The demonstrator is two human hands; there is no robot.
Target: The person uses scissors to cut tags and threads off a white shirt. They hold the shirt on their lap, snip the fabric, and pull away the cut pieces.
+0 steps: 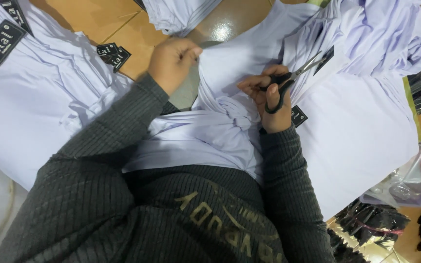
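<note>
Left hand (171, 62) clenched on a pinch of the pale lilac garment (220, 122), lifting the cloth up and away from the lap, likely to keep it taut. Right hand (269, 100) grips black-handled scissors (288, 83), fingers through the loops, blades pointing up and away over the cloth just beyond the knuckles. The garment bunches between both hands and drapes toward the body. More lilac garments (30, 97) lie outside the left hand, some with black labels (113, 54); another heap (376, 44) beyond the right hand. Underneath, a glossy tan floor (220, 29). Clear plastic bags (415, 180) lie near the right elbow.
</note>
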